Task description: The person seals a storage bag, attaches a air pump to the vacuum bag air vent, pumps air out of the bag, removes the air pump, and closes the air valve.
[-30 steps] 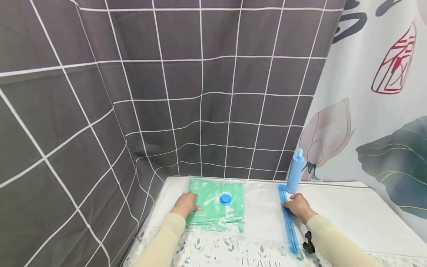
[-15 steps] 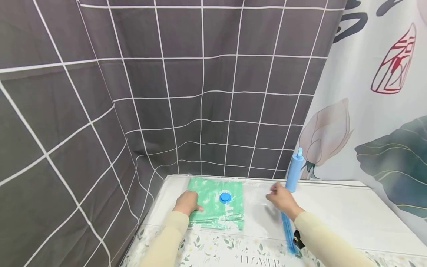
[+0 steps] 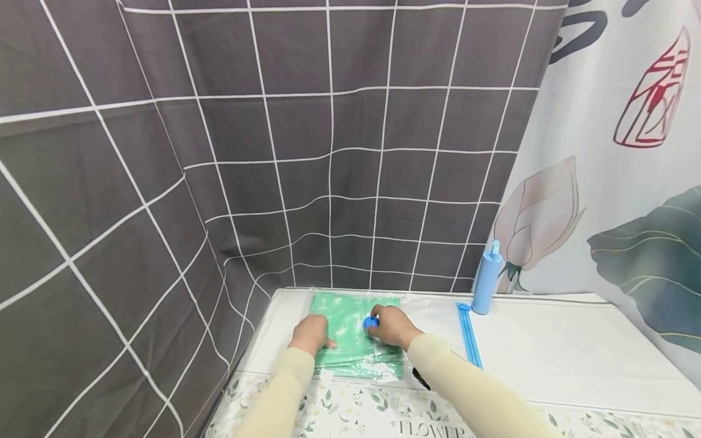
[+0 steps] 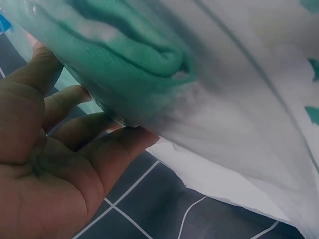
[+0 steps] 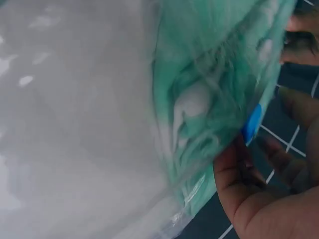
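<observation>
A clear vacuum storage bag (image 3: 432, 304) lies flat on the table, a folded green cloth (image 3: 345, 304) inside its left part. My left hand (image 3: 310, 334) rests on the bag's left edge beside the cloth, thumb pointing right. In the left wrist view, that hand's bent fingers (image 4: 114, 144) touch the bag edge; some tips are hidden. My right hand (image 3: 394, 326) pinches the blue round valve cap (image 3: 370, 323) on top of the bag. The right wrist view shows part of this blue cap (image 5: 253, 122) beside my thumb.
A light blue hand pump (image 3: 486, 283) stands upright at the back right. The bag's blue zip strip (image 3: 468, 334) runs along its right end. A grey grid curtain (image 3: 356, 182) hangs behind and left; a patterned cloth (image 3: 350, 407) covers the table front.
My right hand has left the blue zip strip and moved left across the bag to the valve cap. The left hand has stayed on the bag's left edge.
</observation>
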Demonstrator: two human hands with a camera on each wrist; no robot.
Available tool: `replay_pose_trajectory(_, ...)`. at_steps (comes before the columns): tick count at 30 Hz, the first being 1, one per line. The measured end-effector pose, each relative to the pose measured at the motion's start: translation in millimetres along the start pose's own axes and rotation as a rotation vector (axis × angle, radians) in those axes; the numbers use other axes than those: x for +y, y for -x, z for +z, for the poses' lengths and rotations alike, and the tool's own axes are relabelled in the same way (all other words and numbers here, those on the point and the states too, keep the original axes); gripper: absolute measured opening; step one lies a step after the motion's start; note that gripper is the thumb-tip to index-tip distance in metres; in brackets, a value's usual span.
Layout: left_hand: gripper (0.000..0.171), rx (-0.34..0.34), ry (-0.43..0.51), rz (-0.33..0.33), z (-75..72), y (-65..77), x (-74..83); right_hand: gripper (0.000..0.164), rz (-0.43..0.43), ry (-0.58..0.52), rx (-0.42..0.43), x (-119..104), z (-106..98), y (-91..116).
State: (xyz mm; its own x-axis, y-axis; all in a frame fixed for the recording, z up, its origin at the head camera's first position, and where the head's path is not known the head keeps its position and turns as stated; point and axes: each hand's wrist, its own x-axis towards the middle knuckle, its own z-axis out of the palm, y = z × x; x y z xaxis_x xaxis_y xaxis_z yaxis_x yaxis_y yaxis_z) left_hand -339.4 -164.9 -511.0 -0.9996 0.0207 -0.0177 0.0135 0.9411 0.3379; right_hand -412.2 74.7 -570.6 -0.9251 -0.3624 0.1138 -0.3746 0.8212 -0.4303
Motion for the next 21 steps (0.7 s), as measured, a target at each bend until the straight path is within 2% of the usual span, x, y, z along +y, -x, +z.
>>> replay_pose_trajectory(3, 0.047, 0.004, -0.023, -0.003, -0.4, -0.3, 0.0, 0.050, -0.034, 0.096, 0.032, 4, 16, -11)
replay_pose_trajectory(6, 0.051, 0.005, -0.020, 0.002, 1.7, -4.7, -3.1, 0.053, -0.074, 0.190, 0.029, 3, 23, -15)
replay_pose_trajectory(10, 0.061, 0.003, -0.047, 0.039, 19.8, -22.2, -17.4, 0.058, -0.102, 0.298, 0.015, 2, 26, -17)
replay_pose_trajectory(13, 0.064, -0.002, -0.068, 0.061, 36.9, -36.5, -30.0, 0.050, -0.114, 0.345, -0.002, 3, 27, -17)
replay_pose_trajectory(14, 0.061, -0.013, -0.060, 0.061, 38.3, -39.9, -32.0, 0.046, -0.124, 0.362, -0.004, 3, 27, -17)
replay_pose_trajectory(15, 0.059, -0.018, -0.061, 0.066, 35.1, -38.2, -30.9, 0.043, -0.133, 0.379, -0.005, 4, 28, -18)
replay_pose_trajectory(16, 0.061, -0.026, -0.055, 0.076, 37.6, -43.9, -35.7, 0.041, -0.137, 0.395, -0.011, 3, 28, -18)
replay_pose_trajectory(18, 0.062, -0.057, -0.047, 0.095, 29.8, -44.6, -37.9, 0.038, -0.148, 0.436, -0.013, 0, 27, -19)
replay_pose_trajectory(21, 0.067, -0.114, -0.002, 0.055, 2.5, -28.3, -24.9, 0.036, -0.147, 0.436, -0.022, -3, 29, -20)
